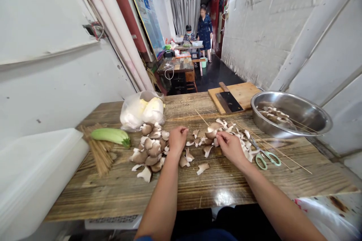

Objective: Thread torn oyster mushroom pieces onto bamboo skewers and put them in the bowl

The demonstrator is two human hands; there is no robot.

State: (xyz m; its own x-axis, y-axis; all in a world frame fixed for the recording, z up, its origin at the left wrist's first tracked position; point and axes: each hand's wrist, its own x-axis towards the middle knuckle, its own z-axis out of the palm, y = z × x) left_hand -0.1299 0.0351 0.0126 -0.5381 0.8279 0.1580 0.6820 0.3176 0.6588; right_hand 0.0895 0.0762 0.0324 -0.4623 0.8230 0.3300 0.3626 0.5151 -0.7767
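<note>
My left hand (178, 140) is closed above the table, just right of a heap of grey-brown oyster mushrooms (152, 146). Whatever its fingers may hold is hidden. My right hand (232, 146) pinches a pale piece of oyster mushroom (216, 141) beside a second pile of torn mushroom pieces (249, 150). Between the hands, several loose pieces (203, 168) lie on the wood. A thin skewer (201, 117) slants just behind the pieces there. Scissors with green handles (264, 156) lie right of my right hand, among long skewers (285, 155).
On the wooden table (113, 192), a steel basin (291, 129) holds mushrooms at right. A cleaver (230, 101) lies on a cutting board (249, 95). At left are bagged cabbage (144, 111), a green squash (110, 135) and a skewer bundle (98, 154). Two people (204, 29) are farther back.
</note>
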